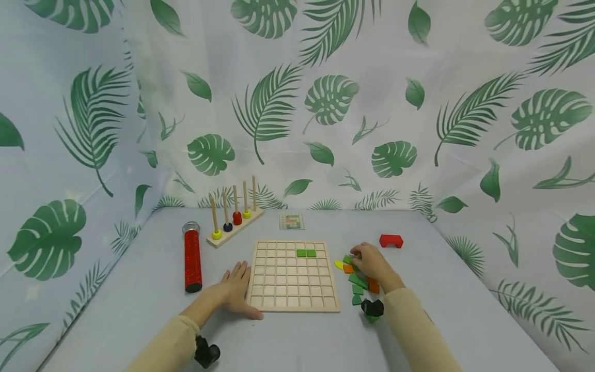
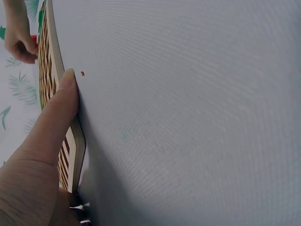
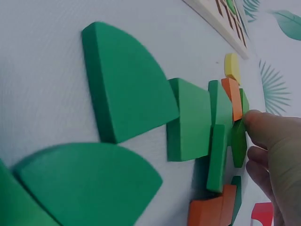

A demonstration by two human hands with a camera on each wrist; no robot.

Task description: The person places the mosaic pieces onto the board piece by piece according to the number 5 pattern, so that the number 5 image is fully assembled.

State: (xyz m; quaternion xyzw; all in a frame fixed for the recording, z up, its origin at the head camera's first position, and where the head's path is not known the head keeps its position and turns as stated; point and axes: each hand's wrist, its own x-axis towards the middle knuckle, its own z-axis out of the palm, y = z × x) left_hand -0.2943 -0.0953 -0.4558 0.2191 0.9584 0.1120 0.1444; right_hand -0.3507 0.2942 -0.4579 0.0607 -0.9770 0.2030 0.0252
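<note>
A wooden grid board (image 1: 293, 311) lies on the table with two green squares (image 1: 306, 253) in its upper part. My left hand (image 1: 239, 292) rests spread at the board's left edge; in the left wrist view the thumb (image 2: 63, 103) lies along its rim. My right hand (image 1: 373, 261) is bent over a loose group of pieces right of the board. In the right wrist view its thumb tip meets a dark green block (image 3: 239, 143); whether the fingers grip it is hidden. Around it lie green quarter-round blocks (image 3: 131, 84), orange blocks (image 3: 207, 212) and a yellow piece (image 3: 232, 66).
A red tube (image 1: 192, 258) lies left of the board. Behind it stands a peg rack (image 1: 237, 227) with coloured rings. A small pattern card (image 1: 291, 221) lies beyond the board, and a red arch block (image 1: 391, 241) sits at the right. Leaf-printed cloth walls surround the table.
</note>
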